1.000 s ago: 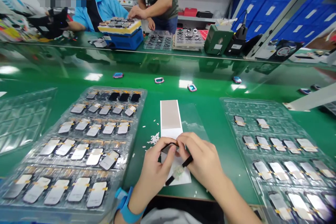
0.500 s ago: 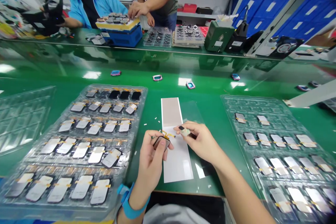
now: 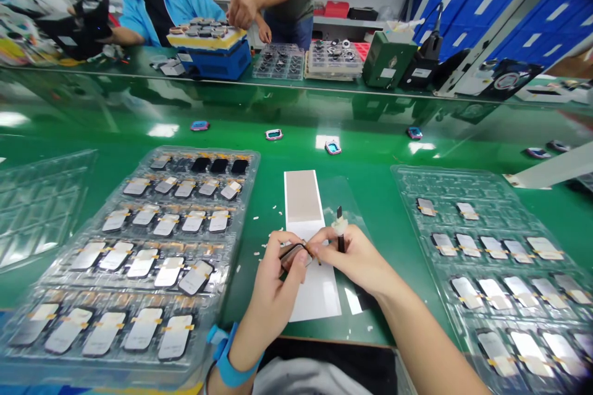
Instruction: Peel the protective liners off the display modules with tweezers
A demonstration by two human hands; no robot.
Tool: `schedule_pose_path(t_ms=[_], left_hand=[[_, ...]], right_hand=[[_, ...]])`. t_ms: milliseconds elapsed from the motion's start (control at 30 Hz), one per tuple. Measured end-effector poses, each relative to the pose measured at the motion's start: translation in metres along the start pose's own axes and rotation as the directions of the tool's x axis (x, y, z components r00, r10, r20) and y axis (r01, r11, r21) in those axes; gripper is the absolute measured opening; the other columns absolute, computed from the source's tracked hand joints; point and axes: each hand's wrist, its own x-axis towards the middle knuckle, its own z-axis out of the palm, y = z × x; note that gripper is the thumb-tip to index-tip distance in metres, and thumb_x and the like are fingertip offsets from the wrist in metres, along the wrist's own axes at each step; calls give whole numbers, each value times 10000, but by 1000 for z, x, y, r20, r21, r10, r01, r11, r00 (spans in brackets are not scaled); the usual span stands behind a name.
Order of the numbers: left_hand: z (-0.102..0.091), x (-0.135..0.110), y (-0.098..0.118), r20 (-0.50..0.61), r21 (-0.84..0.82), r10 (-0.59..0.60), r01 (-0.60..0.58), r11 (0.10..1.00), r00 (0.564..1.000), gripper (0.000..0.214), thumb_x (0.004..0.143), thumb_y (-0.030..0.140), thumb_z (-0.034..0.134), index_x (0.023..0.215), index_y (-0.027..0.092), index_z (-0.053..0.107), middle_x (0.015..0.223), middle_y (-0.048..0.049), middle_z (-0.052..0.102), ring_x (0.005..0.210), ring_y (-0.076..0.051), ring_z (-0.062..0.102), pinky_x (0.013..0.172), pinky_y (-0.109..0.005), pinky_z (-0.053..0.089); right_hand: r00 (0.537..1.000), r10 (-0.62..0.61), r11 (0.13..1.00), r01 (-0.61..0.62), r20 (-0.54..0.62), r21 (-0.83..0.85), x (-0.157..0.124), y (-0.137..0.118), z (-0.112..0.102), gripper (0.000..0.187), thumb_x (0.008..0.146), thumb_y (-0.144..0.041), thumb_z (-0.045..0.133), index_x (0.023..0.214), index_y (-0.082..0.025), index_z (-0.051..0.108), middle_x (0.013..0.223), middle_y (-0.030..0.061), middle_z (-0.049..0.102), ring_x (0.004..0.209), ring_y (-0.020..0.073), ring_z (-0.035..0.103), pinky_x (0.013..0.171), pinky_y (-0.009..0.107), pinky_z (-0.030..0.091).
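Observation:
My left hand [image 3: 271, 287] is closed round a small rounded-corner display module [image 3: 291, 255], its thumb pressed along one side. An amber flex cable [image 3: 309, 248] comes off the module on the right. The thumb and index finger of my right hand [image 3: 359, 259] meet at this cable. Tucked in the same hand, a slim black tool [image 3: 340, 225] with a pale wrapping points upward; its exact kind is unclear. Both hands are above a white sheet [image 3: 315, 299], which carries a grey-beige patch [image 3: 302, 196] at its far end.
A clear tray [image 3: 245, 197] with rows of display modules lies left; another tray [image 3: 417, 182] stands right. Small watch-like frames [image 3: 332, 147] sit further back. White scraps [image 3: 257, 253] dot the green bench. Across the bench are two people, a blue box [image 3: 217, 62] and a green box [image 3: 386, 62].
My right hand has moved in to the module, and its fingertips now meet at the cable. The black tool has swung from pointing left to upright. The module is tilted differently in my left hand.

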Motion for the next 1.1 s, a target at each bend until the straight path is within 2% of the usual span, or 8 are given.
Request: schedule_pose_path(t_ms=[200,333,467,567,767,933,1100], left_hand=[[-1,-4,-4,37,-62,-96,98,993,995,173,1045,421,455,1033,248,452,714,59,449,650,-124,443,621,-227,383],[-2,-4,-6,46,-87,-101,105,991,994,181,1050,432,442,1017,255,431,713,63,434,658,-128,429,635,-231,377],[-2,-3,-6,38,-79,-93,96,992,995,184,1044,437,448,1034,254,431,710,61,440,658,-135,437,627,-237,376],[-1,-2,-5,33,-81,-105,107,991,994,199,1026,445,478,1021,249,443,707,55,461,655,-141,453,626,-245,388],[-3,-4,-6,52,-124,-138,143,982,989,231,1019,474,474,1057,248,457,726,41,485,661,-140,464,583,-233,379],[0,-3,-7,39,-123,-136,140,983,990,263,1020,503,471,1061,244,455,720,43,481,661,-140,464,595,-242,385],[2,-2,-4,37,-119,-131,135,984,991,265,1025,505,465,1023,240,454,700,52,472,647,-129,451,596,-238,380]], right_hand=[[997,-28,986,16,-69,-165,-1,4,2,279,841,-431,714,713,-183,719,504,-35,598,424,77,370,404,226,291],[990,-99,968,72,-104,-240,-1,6,4,265,880,-410,690,730,-195,728,506,-29,586,465,108,452,444,244,364],[991,-94,965,66,-99,-256,-1,7,4,258,890,-396,684,740,-192,735,514,-18,596,472,116,473,455,249,384],[989,-89,963,55,-117,-265,-1,7,5,250,879,-398,699,734,-197,735,477,-31,553,452,109,430,436,243,350],[986,-107,973,77,-131,-219,0,3,11,228,838,-346,690,670,-194,660,438,-88,391,453,80,214,436,244,191],[979,-135,975,104,-152,-195,0,0,13,230,807,-309,657,617,-205,582,466,-110,294,459,77,203,452,250,183],[982,-117,975,85,-149,-207,-1,1,12,224,802,-318,661,625,-201,591,466,-105,331,461,77,207,455,257,186]])
